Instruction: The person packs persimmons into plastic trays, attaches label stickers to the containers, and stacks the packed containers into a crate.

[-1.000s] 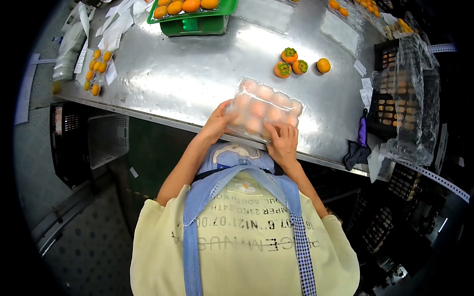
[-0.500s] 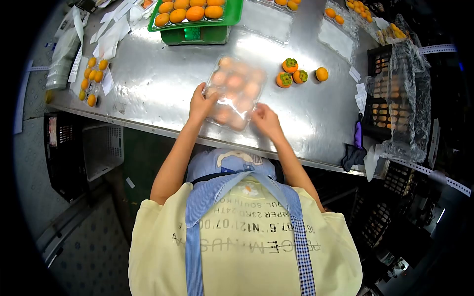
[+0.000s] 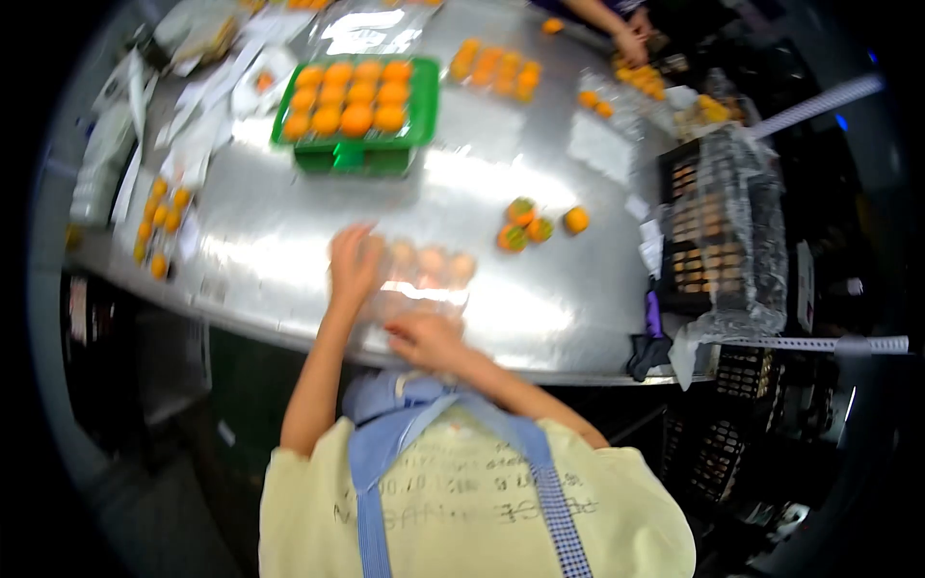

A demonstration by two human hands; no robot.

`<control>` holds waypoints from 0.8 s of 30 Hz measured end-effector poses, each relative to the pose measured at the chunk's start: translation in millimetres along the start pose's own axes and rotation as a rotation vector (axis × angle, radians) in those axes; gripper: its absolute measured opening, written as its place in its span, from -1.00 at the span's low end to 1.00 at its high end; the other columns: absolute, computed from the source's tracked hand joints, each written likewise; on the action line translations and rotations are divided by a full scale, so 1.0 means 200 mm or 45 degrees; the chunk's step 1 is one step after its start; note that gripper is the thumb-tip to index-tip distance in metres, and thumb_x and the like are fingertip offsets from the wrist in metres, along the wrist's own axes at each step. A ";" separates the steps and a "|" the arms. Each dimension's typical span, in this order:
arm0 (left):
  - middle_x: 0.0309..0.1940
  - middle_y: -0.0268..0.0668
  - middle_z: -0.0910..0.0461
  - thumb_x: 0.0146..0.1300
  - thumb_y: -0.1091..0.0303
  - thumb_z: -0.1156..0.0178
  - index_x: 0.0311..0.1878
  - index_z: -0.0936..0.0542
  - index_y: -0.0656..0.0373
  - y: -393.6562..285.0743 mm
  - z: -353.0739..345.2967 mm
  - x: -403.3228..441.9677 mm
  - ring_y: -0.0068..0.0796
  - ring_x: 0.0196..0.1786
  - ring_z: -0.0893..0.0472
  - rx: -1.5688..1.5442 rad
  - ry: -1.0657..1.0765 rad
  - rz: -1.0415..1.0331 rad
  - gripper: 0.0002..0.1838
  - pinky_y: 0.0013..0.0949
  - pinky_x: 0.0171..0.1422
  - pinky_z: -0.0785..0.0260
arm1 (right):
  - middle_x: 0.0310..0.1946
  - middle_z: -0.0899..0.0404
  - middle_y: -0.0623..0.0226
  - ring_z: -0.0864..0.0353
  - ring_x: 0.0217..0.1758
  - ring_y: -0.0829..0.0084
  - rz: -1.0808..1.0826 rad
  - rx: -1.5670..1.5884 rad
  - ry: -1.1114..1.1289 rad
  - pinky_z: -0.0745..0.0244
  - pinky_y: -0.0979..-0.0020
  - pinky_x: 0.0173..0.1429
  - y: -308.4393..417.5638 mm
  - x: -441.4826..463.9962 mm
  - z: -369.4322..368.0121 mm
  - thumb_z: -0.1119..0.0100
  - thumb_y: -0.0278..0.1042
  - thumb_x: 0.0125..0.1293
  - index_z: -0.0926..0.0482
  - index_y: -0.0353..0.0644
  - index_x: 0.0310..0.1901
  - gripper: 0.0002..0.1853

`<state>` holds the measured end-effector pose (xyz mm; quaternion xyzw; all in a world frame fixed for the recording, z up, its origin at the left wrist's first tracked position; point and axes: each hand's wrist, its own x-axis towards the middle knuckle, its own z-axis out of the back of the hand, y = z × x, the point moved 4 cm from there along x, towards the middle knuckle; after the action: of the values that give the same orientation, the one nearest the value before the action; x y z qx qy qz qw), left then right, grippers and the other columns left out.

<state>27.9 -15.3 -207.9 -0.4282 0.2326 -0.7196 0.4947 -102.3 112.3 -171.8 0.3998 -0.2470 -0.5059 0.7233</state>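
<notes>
A clear plastic fruit pack (image 3: 424, 279) holding several pale orange round fruits lies on the metal table near its front edge, blurred by motion. My left hand (image 3: 355, 268) is at the pack's left side, fingers curved against its edge. Across the near edge, my right hand (image 3: 426, 339) grips the pack with bent fingers pointing left; its fingertips are smeared. Behind the pack, a green scale (image 3: 352, 159) carries a green tray (image 3: 424, 108) with a pack of orange fruits (image 3: 356, 119). To the right sit persimmons (image 3: 514, 237) with green caps and a single orange fruit (image 3: 576, 220).
A pack of small orange fruits (image 3: 159, 226) stands at the left among paper scraps. Another pack (image 3: 494, 69) lies at the back. A plastic-draped black crate (image 3: 694, 231) stands at the right edge. Another person's hand (image 3: 631, 46) reaches over fruit at the back right.
The view has shifted, showing more of the table's back. The fruit pack has turned and sits nearer the front edge. My right hand has moved from its right side to its near edge.
</notes>
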 end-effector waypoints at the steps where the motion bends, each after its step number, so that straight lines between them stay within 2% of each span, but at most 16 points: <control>1: -0.02 -0.07 -0.53 -0.03 0.52 -0.18 0.02 -0.54 0.22 0.05 0.09 -0.10 -0.07 0.11 -0.45 -0.044 -0.039 0.235 -0.57 -0.14 0.25 -0.26 | -0.01 -0.56 0.15 -0.52 0.05 0.14 0.178 -0.160 -0.087 -0.44 0.21 0.11 0.02 0.05 0.00 -0.29 -0.32 0.08 -0.55 -0.16 0.01 -0.59; 2: -0.06 -0.06 -0.53 -0.06 0.61 -0.11 0.01 -0.52 0.25 0.17 0.14 -0.23 -0.06 0.10 -0.45 0.083 -0.029 0.378 -0.54 -0.16 0.23 -0.29 | 0.18 -0.42 0.20 -0.36 0.25 0.12 0.282 -0.302 -0.080 -0.33 0.16 0.23 0.06 0.11 0.01 -0.35 -0.31 0.00 -0.49 -0.10 0.09 -0.46; 3: -0.05 -0.03 -0.53 -0.01 0.65 -0.06 0.04 -0.49 0.28 0.14 0.21 -0.33 -0.01 0.08 -0.47 0.134 0.010 0.389 -0.55 -0.16 0.20 -0.31 | 0.25 -0.34 0.24 -0.22 0.36 0.07 0.373 -0.478 -0.117 -0.19 -0.02 0.31 0.12 0.17 0.00 -0.40 -0.32 -0.08 -0.47 -0.03 0.12 -0.38; 4: -0.03 0.00 -0.52 0.04 0.69 0.00 0.08 -0.48 0.29 0.21 0.22 -0.45 0.00 0.10 -0.50 0.138 0.195 0.545 -0.54 -0.19 0.20 -0.33 | 0.25 -0.35 0.24 -0.20 0.38 0.07 0.408 -0.583 -0.069 -0.16 -0.08 0.31 0.13 0.21 -0.03 -0.39 -0.33 -0.07 -0.47 0.00 0.12 -0.38; 6: -0.01 -0.01 -0.51 0.07 0.74 0.02 0.17 -0.40 0.31 0.33 0.22 -0.62 -0.08 -0.02 -0.61 -0.019 0.388 0.495 -0.48 -0.24 0.04 -0.47 | 0.26 -0.35 0.24 -0.15 0.42 0.06 0.469 -0.778 0.046 -0.10 -0.21 0.31 0.09 0.28 -0.12 -0.36 -0.35 -0.07 -0.47 0.06 0.12 -0.39; 7: -0.05 -0.03 -0.53 0.08 0.75 0.02 0.21 -0.34 0.31 0.31 0.23 -0.63 -0.16 -0.12 -0.63 -0.269 0.367 0.638 -0.45 -0.30 -0.08 -0.52 | 0.26 -0.35 0.26 -0.12 0.44 0.06 0.536 -0.846 -0.016 -0.07 -0.30 0.27 0.00 0.32 -0.23 -0.32 -0.36 -0.05 -0.50 0.14 0.11 -0.42; 9: -0.13 -0.07 -0.55 0.10 0.78 0.03 0.29 -0.23 0.32 0.24 0.23 -0.66 -0.32 -0.31 -0.68 -0.778 0.321 0.931 -0.39 -0.41 -0.31 -0.60 | 0.27 -0.34 0.27 -0.12 0.44 0.05 0.470 -0.953 0.137 -0.08 -0.30 0.26 0.08 0.36 -0.21 -0.28 -0.34 -0.02 -0.52 0.15 0.10 -0.46; 10: -0.17 -0.08 -0.56 0.12 0.77 0.02 0.27 -0.25 0.33 0.25 0.23 -0.66 -0.31 -0.31 -0.68 -0.811 0.291 0.979 -0.42 -0.40 -0.30 -0.60 | 0.27 -0.34 0.27 -0.12 0.44 0.04 0.437 -1.006 0.217 -0.08 -0.30 0.25 0.10 0.37 -0.20 -0.27 -0.33 -0.01 -0.53 0.15 0.09 -0.48; 12: -0.24 -0.10 -0.57 0.16 0.75 0.00 0.24 -0.28 0.35 0.28 0.21 -0.67 -0.30 -0.29 -0.68 -0.876 0.233 1.079 -0.48 -0.38 -0.27 -0.62 | 0.19 -0.40 0.29 -0.16 0.40 0.02 0.441 -1.020 0.179 -0.10 -0.30 0.23 0.11 0.39 -0.21 -0.30 -0.23 -0.04 -0.56 0.14 0.05 -0.50; 15: -0.31 -0.13 -0.57 0.19 0.70 -0.06 0.08 -0.37 0.38 0.27 0.21 -0.67 -0.31 -0.31 -0.67 -0.903 0.204 1.182 -0.65 -0.36 -0.27 -0.64 | 0.12 -0.43 0.31 -0.19 0.36 0.03 0.371 -0.976 0.213 -0.10 -0.31 0.23 0.13 0.42 -0.22 -0.34 -0.16 -0.08 -0.57 0.12 0.04 -0.47; 18: -0.35 -0.16 -0.56 0.19 0.67 -0.09 -0.09 -0.42 0.37 0.22 0.21 -0.64 -0.33 -0.32 -0.65 -1.022 0.000 1.315 -0.79 -0.35 -0.26 -0.64 | 0.08 -0.45 0.32 -0.21 0.34 0.02 0.312 -0.976 0.197 -0.06 -0.33 0.24 0.14 0.45 -0.24 -0.37 -0.11 -0.13 -0.59 0.09 0.03 -0.44; 20: -0.39 -0.31 -0.55 0.16 0.61 -0.17 -0.20 -0.46 0.23 0.28 0.15 -0.68 -0.52 -0.36 -0.58 -1.012 -0.128 1.265 -0.84 -0.47 -0.38 -0.53 | 0.06 -0.46 0.31 -0.22 0.33 0.00 0.311 -1.004 0.167 -0.03 -0.36 0.25 0.17 0.45 -0.22 -0.38 -0.09 -0.15 -0.60 0.05 0.01 -0.43; 22: -0.43 -0.37 -0.51 0.14 0.53 -0.25 -0.29 -0.44 0.17 0.17 0.16 -0.62 -0.59 -0.43 -0.52 -0.926 -0.202 1.320 -0.84 -0.50 -0.44 -0.43 | 0.02 -0.49 0.26 -0.26 0.29 -0.05 0.379 -0.875 0.063 0.02 -0.38 0.28 0.14 0.45 -0.22 -0.39 -0.08 -0.18 -0.61 0.00 -0.02 -0.44; 24: -0.46 -0.35 -0.48 0.10 0.62 -0.07 -0.32 -0.43 0.20 0.21 0.10 -0.64 -0.60 -0.51 -0.45 -0.822 -0.183 1.280 -0.89 -0.48 -0.52 -0.34 | -0.01 -0.52 0.27 -0.30 0.24 -0.07 0.277 -1.068 0.117 0.04 -0.40 0.27 0.11 0.47 -0.24 -0.38 -0.08 -0.18 -0.63 0.02 -0.06 -0.47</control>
<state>84.2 86.7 -279.1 -0.4419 0.5793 -0.2599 0.6338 -18.6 44.3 -184.4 0.0652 -0.0284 -0.4648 0.8826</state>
